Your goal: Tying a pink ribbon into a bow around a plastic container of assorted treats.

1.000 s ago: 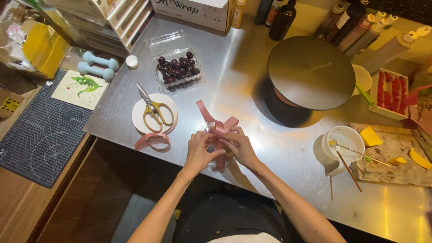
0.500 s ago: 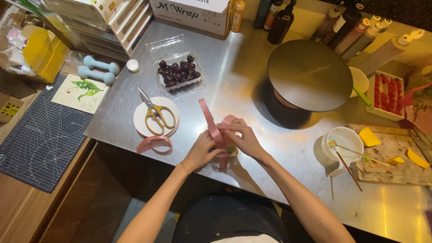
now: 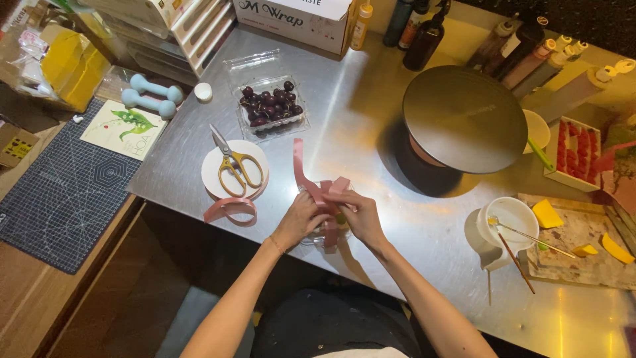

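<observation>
My left hand (image 3: 299, 220) and right hand (image 3: 361, 215) meet over the near edge of the steel table (image 3: 371, 132), and both pinch the same pink ribbon (image 3: 317, 189). The fingers of each hand close on its folded loops, which stand up between my thumbs, while one long end rises up and away from me toward the cherries. Under my hands sits something small and clear, though I cannot tell what it is.

Just left of my left hand a loose curl of ribbon (image 3: 230, 210) lies on the table edge, touching a white plate (image 3: 213, 179). A pair of yellow-handled scissors (image 3: 232, 162) rests on that plate, blades pointing away from me. Beyond it stands an open clear tub of dark cherries (image 3: 271, 106).

To my right a round metal turntable (image 3: 464, 119) stands well apart from my hands. Nearer the edge, a white cup (image 3: 507, 222) holds thin sticks, beside a board (image 3: 583, 248) with yellow pieces on it. Two pale blue dumbbells (image 3: 152, 95) lie off the table's left end.
</observation>
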